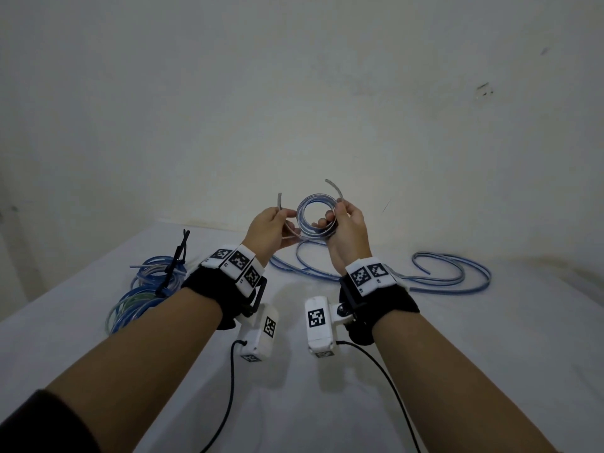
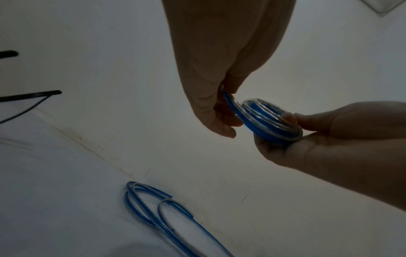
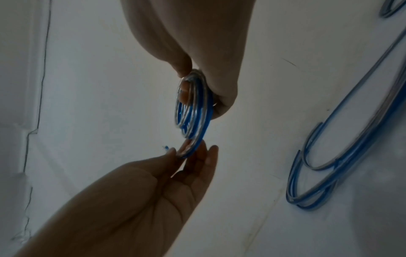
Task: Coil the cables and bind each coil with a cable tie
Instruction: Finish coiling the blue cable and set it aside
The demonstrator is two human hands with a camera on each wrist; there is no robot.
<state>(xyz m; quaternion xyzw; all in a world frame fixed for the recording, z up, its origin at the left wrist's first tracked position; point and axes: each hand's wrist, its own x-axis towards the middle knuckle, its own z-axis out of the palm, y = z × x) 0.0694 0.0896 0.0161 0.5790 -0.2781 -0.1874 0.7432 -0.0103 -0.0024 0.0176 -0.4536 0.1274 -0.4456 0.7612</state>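
Coiling a blue and clear cable in both our hands, above the white table.

At the centre of the head view we hold the small coil (image 1: 315, 220) in the air: our right hand (image 1: 347, 225) pinches its right side between thumb and curled fingers, with one loose end curving up above the thumb. Our left hand (image 1: 268, 231) pinches the outer strand beside the coil's left edge, its other end sticking up past the fingers. Below our hands and across to the right of the frame, loose cables (image 1: 451, 276) lie in long loops on the table (image 1: 490, 354). At the left of the frame sits a pile of coiled cables (image 1: 147, 289) with black cable ties (image 1: 175, 266) lying on top of it.
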